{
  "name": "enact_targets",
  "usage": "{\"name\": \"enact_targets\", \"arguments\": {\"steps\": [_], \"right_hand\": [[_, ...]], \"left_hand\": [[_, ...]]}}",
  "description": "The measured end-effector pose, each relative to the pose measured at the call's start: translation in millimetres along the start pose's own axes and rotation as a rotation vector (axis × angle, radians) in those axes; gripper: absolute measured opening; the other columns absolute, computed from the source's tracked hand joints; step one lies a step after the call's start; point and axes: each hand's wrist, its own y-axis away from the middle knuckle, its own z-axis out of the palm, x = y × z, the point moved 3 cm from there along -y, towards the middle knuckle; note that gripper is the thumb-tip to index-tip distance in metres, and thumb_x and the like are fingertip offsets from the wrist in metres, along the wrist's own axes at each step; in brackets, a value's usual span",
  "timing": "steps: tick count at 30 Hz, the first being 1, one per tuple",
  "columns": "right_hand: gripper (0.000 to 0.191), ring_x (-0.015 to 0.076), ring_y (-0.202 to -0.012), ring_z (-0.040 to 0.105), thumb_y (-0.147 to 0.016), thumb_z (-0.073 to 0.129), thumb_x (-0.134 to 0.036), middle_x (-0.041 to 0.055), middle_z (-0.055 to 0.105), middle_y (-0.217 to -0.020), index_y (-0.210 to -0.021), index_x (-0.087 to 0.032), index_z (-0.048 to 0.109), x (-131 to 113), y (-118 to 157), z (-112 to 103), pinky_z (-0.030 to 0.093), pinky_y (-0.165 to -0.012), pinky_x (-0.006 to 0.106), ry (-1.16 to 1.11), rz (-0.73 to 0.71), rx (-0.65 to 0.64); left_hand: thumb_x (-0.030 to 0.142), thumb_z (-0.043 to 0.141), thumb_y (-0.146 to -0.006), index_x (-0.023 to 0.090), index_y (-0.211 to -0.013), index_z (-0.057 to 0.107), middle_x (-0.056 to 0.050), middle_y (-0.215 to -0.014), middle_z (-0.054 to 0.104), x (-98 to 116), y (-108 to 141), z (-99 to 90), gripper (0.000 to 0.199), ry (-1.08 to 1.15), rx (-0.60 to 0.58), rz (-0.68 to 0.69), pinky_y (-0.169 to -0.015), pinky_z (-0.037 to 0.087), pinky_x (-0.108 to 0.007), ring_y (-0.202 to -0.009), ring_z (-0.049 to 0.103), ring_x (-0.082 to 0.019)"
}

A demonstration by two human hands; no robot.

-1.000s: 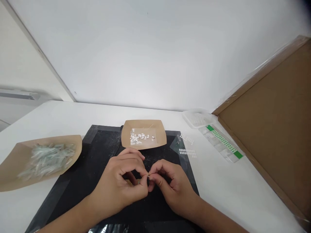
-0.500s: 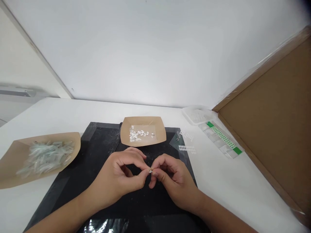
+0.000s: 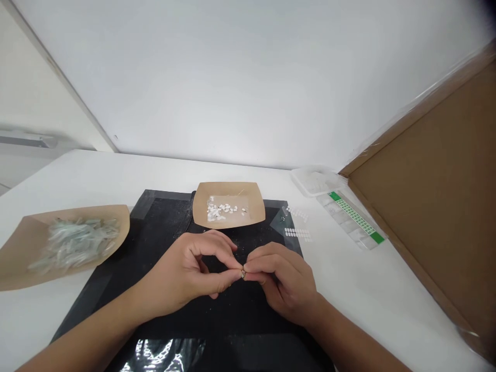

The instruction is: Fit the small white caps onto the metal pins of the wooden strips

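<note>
Over the black mat (image 3: 155, 243), my left hand (image 3: 197, 271) and my right hand (image 3: 282, 279) meet fingertip to fingertip. Both pinch a tiny shiny metallic piece (image 3: 243, 274) between thumb and forefinger. Its kind is too small to make out, and the fingertips cover most of it. Just beyond the hands stands a brown paper tray (image 3: 256, 194) holding many small white oval pieces (image 3: 222, 209). A clear sheet with rows of white oval stickers (image 3: 296, 232) lies at the mat's right edge.
At the left, another brown paper tray (image 3: 17, 248) holds a heap of clear plastic slips (image 3: 83, 240). A translucent lid-like container (image 3: 315, 180) and a clear case with a green-white strip (image 3: 356, 219) lie at the right, beside a tall cardboard panel (image 3: 434, 181). A white wall rises behind.
My right hand has turned and now pinches with its fingers straighter, from above and the side. The left hand keeps its pinch. The view has shifted slightly.
</note>
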Motion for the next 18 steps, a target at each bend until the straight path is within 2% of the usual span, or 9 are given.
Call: {"name": "enact_targets", "arguments": {"steps": [4,7,9,12,18], "right_hand": [[0.013,0.0197,-0.085,0.077,-0.106,0.061,-0.017,0.0042,0.08,-0.092,-0.114,-0.025,0.067,-1.8,0.7,0.2,0.061,-0.072,0.034,0.03,-0.085,0.012],[0.015,0.0197,-0.084,0.077,-0.105,0.063,-0.015,0.0047,0.08,-0.092,-0.115,-0.025,0.066,-2.0,1.0,1.0,0.061,-0.071,0.034,0.088,-0.129,0.02],[0.015,0.0196,-0.083,0.077,-0.104,0.064,-0.014,0.0045,0.08,-0.091,-0.114,-0.025,0.067,-1.9,1.4,1.7,0.061,-0.071,0.034,0.117,-0.143,0.034],[0.012,0.0197,-0.083,0.077,-0.105,0.063,-0.015,0.0046,0.079,-0.09,-0.112,-0.023,0.068,-2.4,1.5,2.7,0.061,-0.072,0.034,0.094,-0.112,0.063],[0.007,0.019,-0.083,0.076,-0.105,0.064,-0.019,0.0042,0.077,-0.089,-0.106,-0.024,0.069,-6.4,-0.4,3.9,0.062,-0.074,0.032,-0.101,0.119,0.078]], "left_hand": [[0.024,0.082,-0.086,0.016,-0.091,0.084,-0.011,-0.098,0.076,-2.1,2.9,1.5,0.009,0.0,-0.012,-0.032,-0.045,0.065,-0.016,-0.096,0.078,-0.026],[0.022,0.081,-0.085,0.015,-0.091,0.083,-0.013,-0.111,0.074,-0.6,2.8,1.9,0.009,-0.04,-0.017,-0.026,-0.045,0.064,-0.016,-0.083,0.078,-0.02],[0.018,0.081,-0.084,0.016,-0.09,0.083,-0.012,-0.111,0.075,2.5,1.7,1.9,0.007,-0.095,-0.005,0.016,-0.045,0.061,-0.014,-0.086,0.077,-0.021],[0.011,0.079,-0.081,0.02,-0.088,0.083,-0.01,-0.102,0.078,7.7,0.9,2.4,0.012,-0.19,0.03,0.117,-0.045,0.054,-0.009,-0.102,0.076,-0.025],[0.011,0.079,-0.084,0.023,-0.093,0.083,-0.009,-0.097,0.078,10.7,4.4,5.4,0.015,-0.246,0.1,0.246,-0.042,0.052,-0.01,-0.106,0.074,-0.026]]}}
